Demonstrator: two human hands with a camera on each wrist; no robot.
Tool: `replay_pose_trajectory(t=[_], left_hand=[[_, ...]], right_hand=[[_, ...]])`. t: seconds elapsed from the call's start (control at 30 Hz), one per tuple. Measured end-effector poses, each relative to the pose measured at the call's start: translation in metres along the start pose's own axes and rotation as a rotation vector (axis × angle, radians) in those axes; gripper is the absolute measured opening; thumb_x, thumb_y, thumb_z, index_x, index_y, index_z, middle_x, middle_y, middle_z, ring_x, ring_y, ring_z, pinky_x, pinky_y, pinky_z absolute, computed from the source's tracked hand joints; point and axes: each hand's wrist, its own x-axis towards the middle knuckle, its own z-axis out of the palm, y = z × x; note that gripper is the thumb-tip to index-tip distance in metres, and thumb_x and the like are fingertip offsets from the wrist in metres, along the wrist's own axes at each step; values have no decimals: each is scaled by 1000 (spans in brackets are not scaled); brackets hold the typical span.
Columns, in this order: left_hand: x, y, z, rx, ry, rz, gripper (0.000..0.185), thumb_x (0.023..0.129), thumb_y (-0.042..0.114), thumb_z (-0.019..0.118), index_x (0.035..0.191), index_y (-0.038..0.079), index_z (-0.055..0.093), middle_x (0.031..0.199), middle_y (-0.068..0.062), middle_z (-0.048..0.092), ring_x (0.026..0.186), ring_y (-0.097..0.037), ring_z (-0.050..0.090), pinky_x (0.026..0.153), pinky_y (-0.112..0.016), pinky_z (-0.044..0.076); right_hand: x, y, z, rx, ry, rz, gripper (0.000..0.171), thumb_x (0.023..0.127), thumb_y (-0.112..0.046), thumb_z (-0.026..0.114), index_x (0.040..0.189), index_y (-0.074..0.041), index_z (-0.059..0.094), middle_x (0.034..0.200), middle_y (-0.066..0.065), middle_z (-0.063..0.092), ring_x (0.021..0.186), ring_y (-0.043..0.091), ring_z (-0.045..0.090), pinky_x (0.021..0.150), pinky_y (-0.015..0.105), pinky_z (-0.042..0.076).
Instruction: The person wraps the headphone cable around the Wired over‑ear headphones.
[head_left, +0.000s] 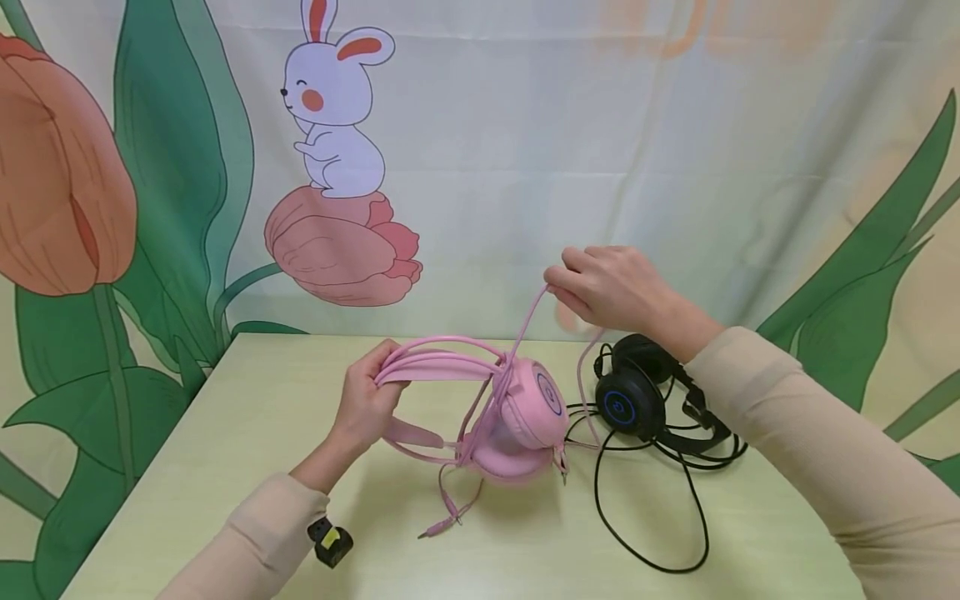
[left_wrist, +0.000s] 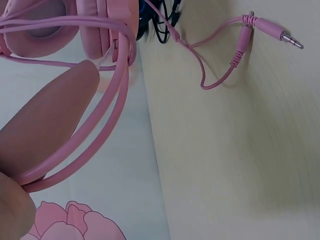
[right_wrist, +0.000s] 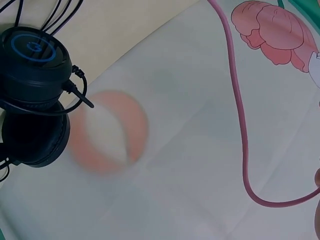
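Here, left hand (head_left: 365,406) gripping pink headphones (head_left: 517,417)

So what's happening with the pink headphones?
A person is handling the pink headphones over the table. Their left hand grips the headband, while the right hand pinches the pink cable and holds it lifted above the ear cups. The cable's plug end lies on the table. Black headphones sit beside them, untouched.

I wear long beige sleeves that end at both wrists, leaving my left hand (head_left: 365,406) and right hand (head_left: 611,286) bare, without rings or watch.
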Motion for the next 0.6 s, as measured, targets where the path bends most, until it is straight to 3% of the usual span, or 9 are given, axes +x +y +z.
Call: replay_pose_trajectory(t=[0.13, 0.27, 0.47, 0.6], left_hand=[[2, -20, 0, -103, -51, -46, 12, 81, -11, 46, 82, -2, 54, 51, 4, 39, 43, -5, 36, 39, -22, 30], [6, -38, 2, -173, -64, -36, 11, 84, -8, 45, 81, -1, 53, 49, 1, 38, 41, -7, 35, 37, -23, 27], [10, -43, 9, -334, -84, -40, 10, 84, -6, 41, 77, -5, 47, 47, 0, 33, 40, -7, 30, 36, -23, 20], [12, -45, 12, -422, -123, -66, 12, 85, -4, 40, 75, -2, 45, 48, 0, 30, 40, -6, 27, 37, -22, 16]], right_hand=[[-1, 1, 5, 12, -27, 27, 22, 96, -28, 43, 83, -14, 53, 63, 1, 38, 44, 15, 32, 37, 27, 20], [-1, 2, 9, 34, -49, 76, 19, 94, -29, 49, 82, -15, 55, 62, -1, 40, 42, 14, 34, 37, 27, 21], [-3, 4, 15, 120, -158, 219, 16, 89, -30, 56, 81, -17, 59, 58, -4, 47, 40, 12, 37, 37, 25, 20], [-7, 8, 19, 174, -230, 342, 19, 90, -32, 56, 79, -16, 59, 62, -4, 55, 45, 12, 43, 39, 26, 26]])
